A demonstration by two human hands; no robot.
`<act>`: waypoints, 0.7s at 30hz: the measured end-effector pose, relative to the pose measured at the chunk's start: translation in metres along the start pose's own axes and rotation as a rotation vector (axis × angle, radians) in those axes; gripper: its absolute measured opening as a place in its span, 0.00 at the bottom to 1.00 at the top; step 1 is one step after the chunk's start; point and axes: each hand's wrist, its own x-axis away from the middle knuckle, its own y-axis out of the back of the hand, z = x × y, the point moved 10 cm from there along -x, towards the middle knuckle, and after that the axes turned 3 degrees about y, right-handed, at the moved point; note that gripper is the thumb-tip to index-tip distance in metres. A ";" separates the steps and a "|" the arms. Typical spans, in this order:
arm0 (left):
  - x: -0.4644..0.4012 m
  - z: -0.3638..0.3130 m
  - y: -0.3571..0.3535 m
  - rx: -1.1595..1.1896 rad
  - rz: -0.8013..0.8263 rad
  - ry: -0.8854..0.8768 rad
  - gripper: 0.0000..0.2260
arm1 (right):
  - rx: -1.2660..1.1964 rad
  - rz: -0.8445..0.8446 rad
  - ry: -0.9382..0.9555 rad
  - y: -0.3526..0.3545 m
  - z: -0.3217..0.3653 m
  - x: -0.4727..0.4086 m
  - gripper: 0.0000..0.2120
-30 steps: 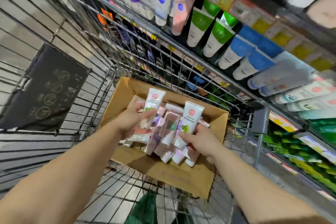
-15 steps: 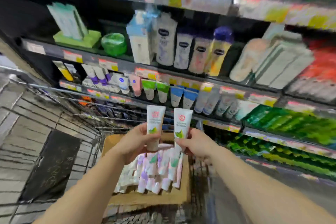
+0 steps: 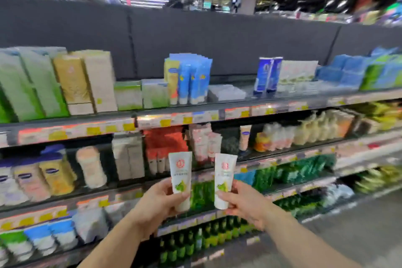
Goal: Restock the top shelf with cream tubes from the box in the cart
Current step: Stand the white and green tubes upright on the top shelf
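Both tubes now lifted clear of cart, box out of view. Left hand (image 3: pixel 159 200) grips left tube (image 3: pixel 180 180), right hand (image 3: pixel 243 202) grips right tube (image 3: pixel 224 178), both upright, caps down. Top shelf (image 3: pixel 195 113) well above; bare patch up-right, right hand nearer.

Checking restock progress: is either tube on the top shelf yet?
No: the left hand and right hand each hold a tube below it.

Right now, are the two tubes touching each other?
Apart. The head view shows a clear gap, with shelf stock visible, between the left tube and the right tube.
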 end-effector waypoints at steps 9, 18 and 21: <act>-0.109 -0.053 -0.302 -0.171 0.285 -0.129 0.11 | -0.027 -0.331 0.156 0.311 0.025 0.084 0.14; -0.235 -0.127 -0.402 -0.293 0.316 -0.295 0.05 | 0.038 -0.531 0.317 0.460 0.082 0.026 0.08; -0.283 -0.159 -0.408 -0.306 0.238 -0.332 0.07 | 0.050 -0.550 0.335 0.496 0.107 -0.014 0.08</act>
